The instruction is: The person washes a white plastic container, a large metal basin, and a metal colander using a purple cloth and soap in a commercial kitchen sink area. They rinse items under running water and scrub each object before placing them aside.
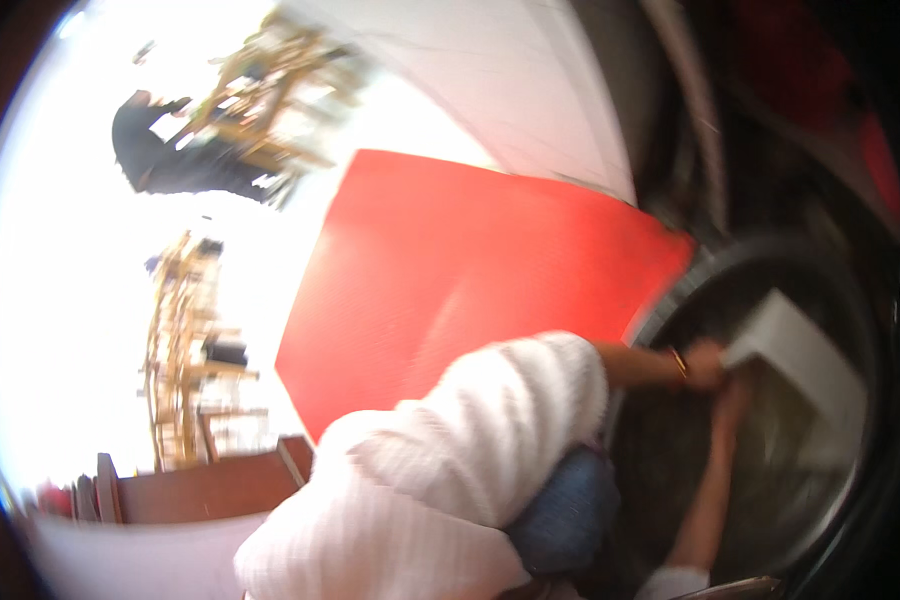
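My left hand (pixel 703 365), a bracelet at its wrist and a rolled white sleeve (pixel 510 405) on the arm, grips the near corner of a pale sheet-like piece (pixel 802 356). Just below it is my right hand (pixel 732 397), close against the left; blur hides its fingers, so its grip is unclear. The pale piece is bent and lies inside a large round dark tub (pixel 694 289). Beneath it the tub shows a murky brownish patch (pixel 776 427), perhaps liquid. Blue denim (pixel 566 510) shows between my arms.
A red mat (pixel 450 262) covers the floor beside the tub. Beyond it, a person in dark clothing (pixel 157 150) is near blurred wooden furniture (pixel 270 97). More wooden furniture (pixel 180 360) stands at the left, with a reddish-brown wooden piece (pixel 202 491) lower down. A pale curved surface (pixel 517 75) rises behind the mat.
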`<control>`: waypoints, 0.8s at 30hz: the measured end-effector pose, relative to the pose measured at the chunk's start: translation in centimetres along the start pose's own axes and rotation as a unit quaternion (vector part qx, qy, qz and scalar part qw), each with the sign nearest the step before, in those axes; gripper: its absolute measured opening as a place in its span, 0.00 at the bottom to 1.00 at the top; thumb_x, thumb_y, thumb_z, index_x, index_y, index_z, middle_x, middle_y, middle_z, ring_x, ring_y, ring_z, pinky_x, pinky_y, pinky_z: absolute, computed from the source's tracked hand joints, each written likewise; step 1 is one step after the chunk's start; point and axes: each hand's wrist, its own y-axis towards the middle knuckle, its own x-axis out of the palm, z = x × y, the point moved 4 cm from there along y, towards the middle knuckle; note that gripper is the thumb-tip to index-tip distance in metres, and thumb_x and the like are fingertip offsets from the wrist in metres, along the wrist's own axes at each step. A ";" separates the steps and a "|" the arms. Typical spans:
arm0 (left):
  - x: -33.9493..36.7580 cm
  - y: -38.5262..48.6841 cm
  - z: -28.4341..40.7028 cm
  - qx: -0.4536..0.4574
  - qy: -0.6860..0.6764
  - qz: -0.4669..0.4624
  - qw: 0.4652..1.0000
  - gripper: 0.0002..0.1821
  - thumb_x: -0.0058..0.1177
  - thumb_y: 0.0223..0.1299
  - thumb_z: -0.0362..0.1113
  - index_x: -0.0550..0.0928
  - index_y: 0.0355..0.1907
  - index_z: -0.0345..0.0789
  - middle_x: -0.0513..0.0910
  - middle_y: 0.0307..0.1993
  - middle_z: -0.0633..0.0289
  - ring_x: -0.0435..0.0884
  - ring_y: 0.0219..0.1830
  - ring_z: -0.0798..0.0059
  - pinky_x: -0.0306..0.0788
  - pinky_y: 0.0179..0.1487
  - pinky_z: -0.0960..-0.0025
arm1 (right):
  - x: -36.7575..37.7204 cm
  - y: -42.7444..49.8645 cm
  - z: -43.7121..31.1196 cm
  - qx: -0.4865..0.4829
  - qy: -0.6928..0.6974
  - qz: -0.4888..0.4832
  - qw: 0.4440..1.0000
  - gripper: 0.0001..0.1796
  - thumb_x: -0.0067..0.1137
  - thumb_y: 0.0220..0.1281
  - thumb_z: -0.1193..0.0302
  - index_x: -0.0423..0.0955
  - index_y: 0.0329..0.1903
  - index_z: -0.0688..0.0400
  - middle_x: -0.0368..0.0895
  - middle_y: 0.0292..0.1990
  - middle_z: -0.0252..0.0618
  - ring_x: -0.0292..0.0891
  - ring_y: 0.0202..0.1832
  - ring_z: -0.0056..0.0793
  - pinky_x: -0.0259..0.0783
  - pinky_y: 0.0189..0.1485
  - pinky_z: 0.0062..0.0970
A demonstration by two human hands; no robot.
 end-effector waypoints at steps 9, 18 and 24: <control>4.8 1.1 -2.7 0.038 -0.041 0.033 0.998 0.19 0.51 0.42 0.34 0.70 0.40 0.29 0.77 0.35 0.40 0.76 0.39 0.49 0.68 0.44 0.51 | -15.1 -3.3 11.6 -0.158 -0.455 0.064 0.874 0.19 0.43 0.63 0.69 0.67 0.54 0.64 0.70 0.53 0.51 0.65 0.56 0.43 0.59 0.61 0.37; 5.7 -0.6 -2.3 -0.004 -0.148 -0.094 0.985 0.41 0.50 0.50 0.40 0.48 0.63 0.26 0.78 0.37 0.44 0.78 0.40 0.57 0.73 0.43 0.60 | -18.1 -4.7 7.8 -0.253 -0.608 0.225 0.718 0.26 0.40 0.63 0.59 0.61 0.60 0.59 0.62 0.60 0.45 0.60 0.61 0.37 0.55 0.63 0.35; 7.5 1.7 -2.1 0.057 -0.136 -0.076 0.986 0.30 0.52 0.49 0.42 0.62 0.53 0.31 0.79 0.35 0.51 0.79 0.37 0.64 0.73 0.40 0.63 | -8.2 -0.6 12.9 -0.099 -0.711 0.059 0.694 0.29 0.34 0.65 0.57 0.53 0.64 0.60 0.54 0.63 0.46 0.51 0.65 0.39 0.47 0.67 0.38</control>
